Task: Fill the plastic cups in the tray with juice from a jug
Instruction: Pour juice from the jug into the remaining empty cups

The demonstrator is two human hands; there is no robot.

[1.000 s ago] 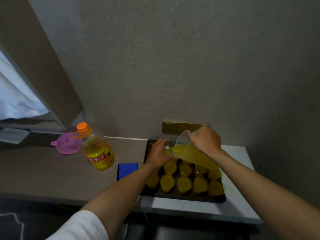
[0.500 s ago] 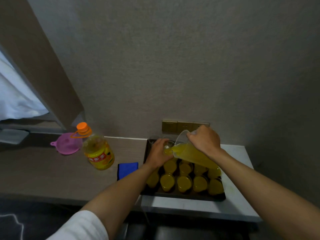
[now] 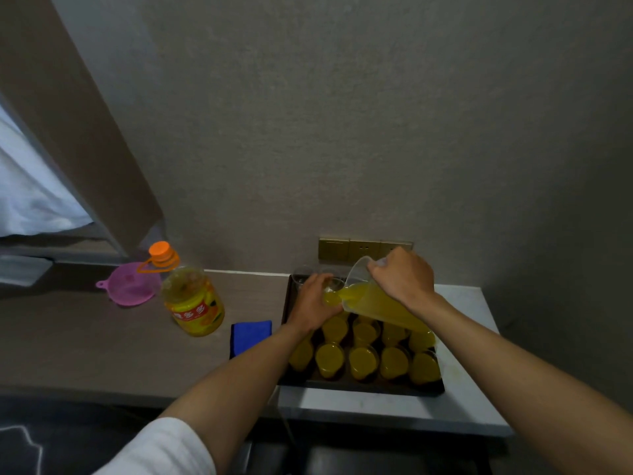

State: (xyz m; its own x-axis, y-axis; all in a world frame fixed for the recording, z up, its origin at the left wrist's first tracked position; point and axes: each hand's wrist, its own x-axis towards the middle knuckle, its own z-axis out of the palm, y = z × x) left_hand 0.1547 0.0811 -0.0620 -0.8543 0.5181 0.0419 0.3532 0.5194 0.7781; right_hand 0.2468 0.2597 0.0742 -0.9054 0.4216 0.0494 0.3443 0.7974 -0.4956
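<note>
Now we are mid-pour, near the end of the job as we judge it. On the desk (image 3: 102,347) sits the tray (image 3: 359,386), its near rows of cups (image 3: 363,363) already yellow with juice. Our right hand (image 3: 402,279) is wrapped round the jug (image 3: 380,303), tipped steeply left so its spout hangs over one cup (image 3: 331,293) at the tray's far left, which our left hand (image 3: 313,299) curls around to steady. A clear cup (image 3: 303,274) behind it looks empty. Next, we reckon, comes levelling the jug before this cup brims, then shifting to that empty one without dripping across the full rows.

Left of the tray lie a blue cloth (image 3: 251,335), a juice bottle (image 3: 193,301) and a pink funnel (image 3: 128,284). The bottle's red label carries pale characters, too blurred for us to read surely.
</note>
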